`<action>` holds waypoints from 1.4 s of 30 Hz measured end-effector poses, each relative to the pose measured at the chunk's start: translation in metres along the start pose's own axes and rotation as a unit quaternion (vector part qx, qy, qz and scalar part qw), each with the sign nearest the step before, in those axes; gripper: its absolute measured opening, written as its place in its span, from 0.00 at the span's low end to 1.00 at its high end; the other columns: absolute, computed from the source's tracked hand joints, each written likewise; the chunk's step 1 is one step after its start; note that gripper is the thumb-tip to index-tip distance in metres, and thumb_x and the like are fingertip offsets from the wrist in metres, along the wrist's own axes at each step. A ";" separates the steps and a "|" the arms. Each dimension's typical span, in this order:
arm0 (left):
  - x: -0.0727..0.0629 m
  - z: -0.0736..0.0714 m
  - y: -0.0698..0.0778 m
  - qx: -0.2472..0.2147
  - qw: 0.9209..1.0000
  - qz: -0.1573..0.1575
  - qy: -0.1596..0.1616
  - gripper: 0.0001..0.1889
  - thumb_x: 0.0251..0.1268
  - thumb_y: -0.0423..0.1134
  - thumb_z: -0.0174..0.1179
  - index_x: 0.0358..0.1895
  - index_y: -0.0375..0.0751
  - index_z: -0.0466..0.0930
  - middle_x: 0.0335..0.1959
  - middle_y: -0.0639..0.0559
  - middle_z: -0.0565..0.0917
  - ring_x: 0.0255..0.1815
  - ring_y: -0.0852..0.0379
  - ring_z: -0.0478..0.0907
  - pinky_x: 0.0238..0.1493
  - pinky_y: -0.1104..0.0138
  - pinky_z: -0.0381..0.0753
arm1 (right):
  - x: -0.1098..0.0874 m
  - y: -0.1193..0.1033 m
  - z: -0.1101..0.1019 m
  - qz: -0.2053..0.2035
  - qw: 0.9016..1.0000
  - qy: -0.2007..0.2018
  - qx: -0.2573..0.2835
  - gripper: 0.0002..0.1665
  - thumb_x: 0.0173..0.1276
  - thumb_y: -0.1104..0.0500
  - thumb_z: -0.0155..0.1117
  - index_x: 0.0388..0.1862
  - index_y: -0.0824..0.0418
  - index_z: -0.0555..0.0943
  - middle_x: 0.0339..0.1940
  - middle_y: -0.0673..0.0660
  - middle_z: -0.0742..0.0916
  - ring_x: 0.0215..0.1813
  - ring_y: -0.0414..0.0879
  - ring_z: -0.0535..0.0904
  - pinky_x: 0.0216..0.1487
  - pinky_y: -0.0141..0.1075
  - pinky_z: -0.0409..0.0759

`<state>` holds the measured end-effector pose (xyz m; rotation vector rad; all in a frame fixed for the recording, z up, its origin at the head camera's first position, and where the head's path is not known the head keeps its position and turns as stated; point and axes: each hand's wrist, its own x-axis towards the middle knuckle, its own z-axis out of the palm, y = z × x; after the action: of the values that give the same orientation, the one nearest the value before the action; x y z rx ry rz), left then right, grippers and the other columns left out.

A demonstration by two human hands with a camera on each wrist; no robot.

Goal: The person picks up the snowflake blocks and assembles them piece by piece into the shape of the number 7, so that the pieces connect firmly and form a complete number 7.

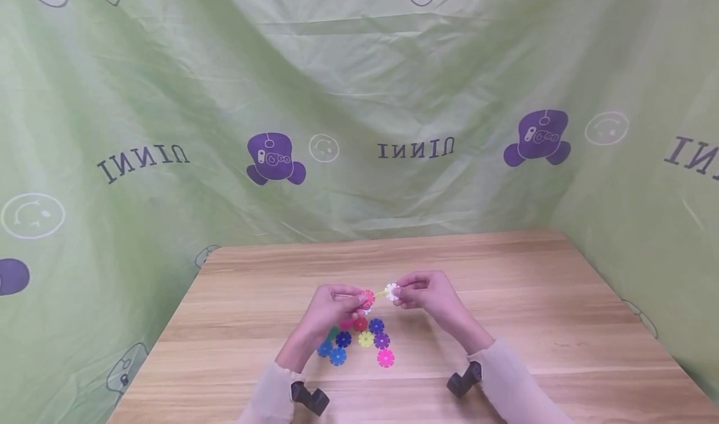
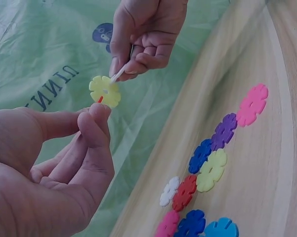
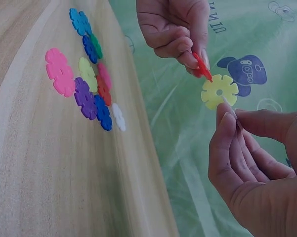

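Over the table, my left hand (image 1: 330,310) pinches a red snowflake disc (image 1: 368,297) between thumb and fingertips. My right hand (image 1: 437,294) pinches a white snowflake disc (image 1: 391,291) by its edge. A yellow snowflake disc (image 3: 212,89) spans the gap between the hands. In the right wrist view, the red disc meets its upper left edge and the white one, seen nearly edge-on, meets its lower edge. Both held discs stand roughly crosswise to the yellow one.
Several loose discs lie flat just below the hands, among them a pink disc (image 1: 386,358), a purple disc (image 1: 382,340), a yellow disc (image 1: 366,339) and a light blue disc (image 1: 338,356). A green printed curtain (image 1: 359,193) hangs behind the wooden table (image 1: 562,324).
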<state>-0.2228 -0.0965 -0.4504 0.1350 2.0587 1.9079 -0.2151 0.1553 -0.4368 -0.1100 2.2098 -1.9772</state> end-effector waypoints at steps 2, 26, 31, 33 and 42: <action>0.000 0.001 -0.001 -0.009 1.000 -0.002 -0.005 0.14 0.70 0.35 0.68 0.53 0.29 0.86 0.37 0.46 0.93 0.30 0.63 0.85 0.41 0.67 0.90 | 0.000 0.001 0.001 0.003 1.000 -0.002 0.002 0.15 0.68 0.67 0.71 0.51 0.73 0.84 0.40 0.62 0.93 0.39 0.48 0.92 0.52 0.48 0.92; 0.000 0.011 0.001 -0.031 0.999 -0.019 0.028 0.10 0.69 0.31 0.66 0.49 0.30 0.87 0.38 0.46 0.93 0.35 0.58 0.88 0.40 0.70 0.88 | -0.003 0.000 0.005 0.000 0.999 -0.002 0.042 0.14 0.68 0.70 0.69 0.50 0.77 0.82 0.37 0.60 0.92 0.37 0.45 0.91 0.46 0.39 0.92; 0.002 0.014 0.003 -0.024 0.999 -0.016 0.036 0.10 0.69 0.32 0.67 0.49 0.32 0.88 0.37 0.47 0.93 0.33 0.59 0.86 0.38 0.70 0.85 | -0.003 0.000 0.005 0.000 0.999 0.001 0.051 0.14 0.69 0.70 0.68 0.50 0.77 0.81 0.37 0.60 0.92 0.37 0.44 0.91 0.47 0.39 0.92; 0.002 0.014 0.003 -0.025 0.999 -0.016 0.036 0.10 0.69 0.32 0.67 0.49 0.32 0.88 0.37 0.48 0.93 0.33 0.59 0.86 0.38 0.70 0.86 | -0.003 0.000 0.005 0.000 0.999 0.001 0.052 0.14 0.69 0.70 0.68 0.50 0.77 0.81 0.37 0.60 0.92 0.37 0.44 0.91 0.47 0.40 0.92; 0.003 0.013 0.003 0.017 0.999 0.026 0.043 0.15 0.73 0.41 0.67 0.52 0.32 0.86 0.40 0.43 0.93 0.37 0.57 0.89 0.44 0.61 0.91 | 0.000 0.002 -0.001 0.009 0.999 -0.003 0.049 0.15 0.70 0.68 0.69 0.52 0.75 0.82 0.39 0.60 0.93 0.39 0.46 0.91 0.50 0.42 0.92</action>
<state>-0.2226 -0.0831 -0.4487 0.1160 2.1645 1.9425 -0.2150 0.1568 -0.4382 -0.0816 2.0976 -2.0694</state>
